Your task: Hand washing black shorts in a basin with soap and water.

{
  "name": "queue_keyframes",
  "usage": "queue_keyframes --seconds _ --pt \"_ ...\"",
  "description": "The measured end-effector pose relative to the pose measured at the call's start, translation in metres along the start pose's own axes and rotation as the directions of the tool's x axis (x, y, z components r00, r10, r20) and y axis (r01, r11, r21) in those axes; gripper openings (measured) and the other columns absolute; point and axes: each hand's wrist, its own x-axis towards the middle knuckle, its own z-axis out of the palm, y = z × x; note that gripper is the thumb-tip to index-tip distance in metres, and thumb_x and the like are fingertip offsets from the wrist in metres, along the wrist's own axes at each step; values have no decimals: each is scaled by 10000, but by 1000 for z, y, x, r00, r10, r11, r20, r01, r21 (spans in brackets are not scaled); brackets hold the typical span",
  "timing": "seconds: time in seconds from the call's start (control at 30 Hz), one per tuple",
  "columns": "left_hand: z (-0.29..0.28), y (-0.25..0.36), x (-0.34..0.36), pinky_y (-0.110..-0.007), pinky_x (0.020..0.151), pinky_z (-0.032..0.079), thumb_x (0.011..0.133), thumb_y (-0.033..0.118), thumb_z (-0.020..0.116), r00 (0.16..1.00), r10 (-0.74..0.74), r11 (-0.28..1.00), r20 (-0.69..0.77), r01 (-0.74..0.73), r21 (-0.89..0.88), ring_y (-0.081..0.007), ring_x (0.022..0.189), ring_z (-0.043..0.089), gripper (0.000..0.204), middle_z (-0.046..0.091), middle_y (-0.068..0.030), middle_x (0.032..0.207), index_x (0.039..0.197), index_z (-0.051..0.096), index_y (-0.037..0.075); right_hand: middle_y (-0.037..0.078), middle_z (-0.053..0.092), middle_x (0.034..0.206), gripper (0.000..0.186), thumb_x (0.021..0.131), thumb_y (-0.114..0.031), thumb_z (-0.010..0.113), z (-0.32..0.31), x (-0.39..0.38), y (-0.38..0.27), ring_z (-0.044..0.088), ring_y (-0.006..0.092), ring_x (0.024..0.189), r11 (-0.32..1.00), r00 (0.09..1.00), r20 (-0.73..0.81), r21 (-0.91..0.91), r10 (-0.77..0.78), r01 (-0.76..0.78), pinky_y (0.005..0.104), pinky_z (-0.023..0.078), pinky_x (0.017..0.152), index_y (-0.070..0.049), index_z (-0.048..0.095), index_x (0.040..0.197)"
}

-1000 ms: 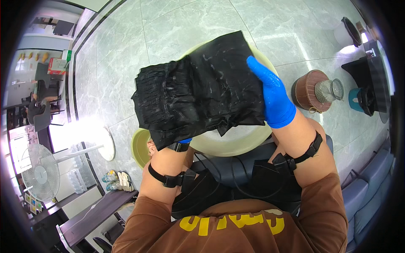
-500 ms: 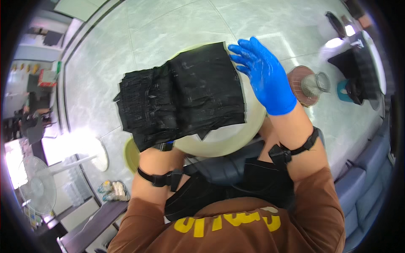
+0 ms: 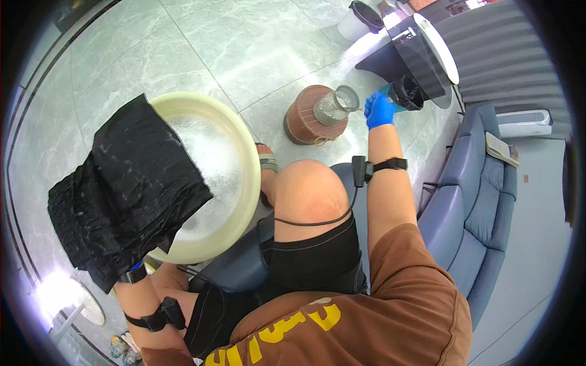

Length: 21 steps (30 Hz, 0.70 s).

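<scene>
A wet-looking black garment [image 3: 143, 177] with a gathered elastic band hangs over the left side of a pale yellow basin [image 3: 247, 183]. My left hand [image 3: 135, 266], in a blue glove, holds it up from beneath; only a sliver of the glove shows, and the fingers are hidden by the cloth. White suds [image 3: 210, 158] cover the water in the basin. Stretched far out to the right, my right hand [image 3: 379, 111] wears a blue glove and has its fingers curled. It is right beside a teal bin [image 3: 397, 107] lined with a black bag; anything in its grip is hidden.
A clear glass vase [image 3: 332, 108] stands on a round brown stool [image 3: 311, 122] between basin and bin. Behind the bin is a dark table with a white rim [image 3: 436, 49]. A blue sofa [image 3: 476, 183] runs along the right. A white bucket [image 3: 357, 24] stands farther back.
The view has swung right. My right hand has gone from beside the garment, fingers stretched, to the teal bin, fingers curled. The garment stays held up over the basin by my left hand.
</scene>
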Motion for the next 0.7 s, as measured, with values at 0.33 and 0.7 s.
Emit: queue_keyframes --seconds 0.33,0.7 --pt "-13 27 13 -418 1209 272 884 363 676 990 142 986 -10 -141 91 -314 1430 391 743 453 -115 1537 1538 405 138 214 734 919 342 891 -310 638 -22 32 56 716 356 824 376 835 -3 -894 -550 244 422 560 725 15 743 878" --pt "-23 48 26 -419 1212 267 845 383 718 982 187 975 -15 -184 122 -315 1442 375 807 441 -117 1547 1543 394 138 119 731 790 175 805 -149 801 3 6 35 680 199 698 777 905 82 -484 -418 403 333 542 680 15 747 837"
